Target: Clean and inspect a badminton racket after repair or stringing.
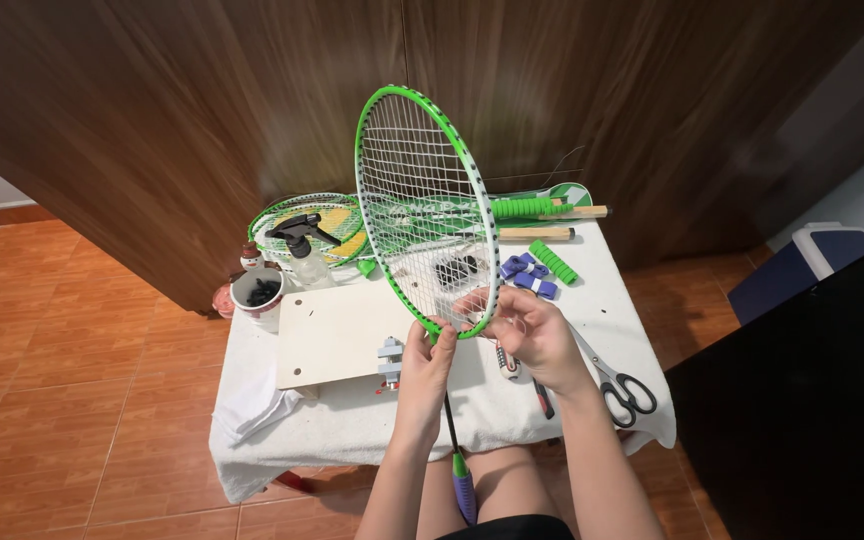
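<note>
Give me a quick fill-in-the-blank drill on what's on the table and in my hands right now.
1. Both hands, the left hand and the right hand, hold a racket with a ____ frame.
2. The scissors lie to the ____ of the right hand.
3. The spray bottle has a ____ trigger head.
4. The table is covered with a ____ cloth.

Missing words: green; right; black; white
</note>
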